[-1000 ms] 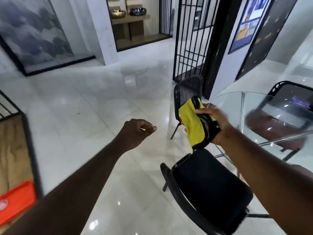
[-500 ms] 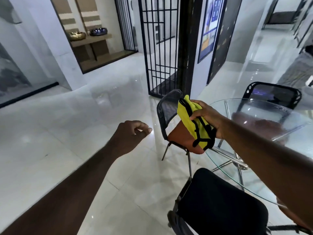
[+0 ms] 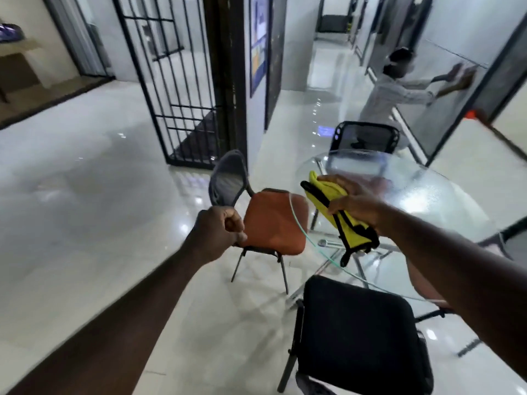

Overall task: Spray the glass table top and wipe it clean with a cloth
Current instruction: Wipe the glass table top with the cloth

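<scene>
Two bare hands reach forward from the head camera. The right hand [image 3: 356,198] grips a yellow cloth [image 3: 355,236] edged in black, the fingers laid over its upper part and the thumb tucked below. The cloth is bunched into a long strip. Its long axis runs diagonally, with the upper end pointing away towards the far left and the lower end hanging down towards the near right, where a black tail of trim dangles. Hand and cloth are over the round glass table top [image 3: 427,195], just inside its left edge. Whether the cloth touches the glass cannot be told. The far and right parts of the glass look speckled and streaky.

The left hand [image 3: 218,232] is curled into a fist with nothing in it, held out over the pale tiled floor [image 3: 85,195], beside the orange-seated chair [image 3: 271,220] at the table's left edge. A black padded chair [image 3: 359,337] stands at the near edge and a black-framed chair [image 3: 366,136] at the far edge. Beyond the table another person [image 3: 393,92] has both hands against a glass partition. A black metal grille [image 3: 176,81] stands at the far left.
</scene>
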`<state>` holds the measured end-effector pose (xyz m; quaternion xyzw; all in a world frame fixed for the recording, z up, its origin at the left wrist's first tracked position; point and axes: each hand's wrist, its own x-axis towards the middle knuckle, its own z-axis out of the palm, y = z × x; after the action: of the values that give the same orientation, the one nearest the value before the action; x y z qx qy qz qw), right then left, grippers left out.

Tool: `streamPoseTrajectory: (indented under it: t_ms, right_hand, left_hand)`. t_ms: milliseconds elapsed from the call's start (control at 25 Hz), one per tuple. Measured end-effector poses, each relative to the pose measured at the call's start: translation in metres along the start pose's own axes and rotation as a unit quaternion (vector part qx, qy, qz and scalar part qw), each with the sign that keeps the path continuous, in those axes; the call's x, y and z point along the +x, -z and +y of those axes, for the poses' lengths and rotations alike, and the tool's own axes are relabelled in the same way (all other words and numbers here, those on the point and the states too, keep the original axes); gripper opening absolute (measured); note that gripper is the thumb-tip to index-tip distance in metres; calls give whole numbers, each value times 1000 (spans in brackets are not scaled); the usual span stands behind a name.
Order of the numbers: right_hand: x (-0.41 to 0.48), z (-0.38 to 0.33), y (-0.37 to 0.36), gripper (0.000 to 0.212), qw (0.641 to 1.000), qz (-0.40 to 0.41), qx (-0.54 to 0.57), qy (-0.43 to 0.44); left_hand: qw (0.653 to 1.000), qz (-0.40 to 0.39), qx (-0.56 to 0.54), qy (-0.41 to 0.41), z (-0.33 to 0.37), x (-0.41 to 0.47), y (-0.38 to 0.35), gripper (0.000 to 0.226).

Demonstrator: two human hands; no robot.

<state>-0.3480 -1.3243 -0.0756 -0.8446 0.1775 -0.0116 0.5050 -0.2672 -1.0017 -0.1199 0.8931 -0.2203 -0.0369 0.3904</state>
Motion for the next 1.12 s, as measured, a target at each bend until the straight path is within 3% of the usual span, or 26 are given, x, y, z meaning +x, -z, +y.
streamPoseTrajectory:
  t_ms: [200,400,560,680,840,920,1000,1120]
  right_hand:
    - [-6,33,5,78,993,86,28,-78]
    - [8,92,24,71,971,185,43,-144]
    - [44,165,29,74,954,227,22,-195]
    - [85,232,25,78,940,247,-8,-236]
    - [112,300,14,79,903,327,-81,-267]
    - [121,325,1,80,897,317,-136,-276]
    - [129,348,-18,75,897,251,-230,-282]
    - [135,372,-29,66,871,199,-374,-247]
  left_hand:
    - [993,-84,-78,-20,-11,66,-34,22]
    - [978,-158,-138,7,-4,133,-100,22]
    - [976,-188,-113,17,-10,184,-169,11]
    - [977,-194,-80,28,-31,223,-230,17]
    - [980,-192,-42,33,-66,240,-303,14]
    - [979,-186,-44,75,-76,239,-330,14]
    - [969,-168,-83,159,-86,238,-354,22]
    - [924,-175,-196,278,-97,236,-374,27]
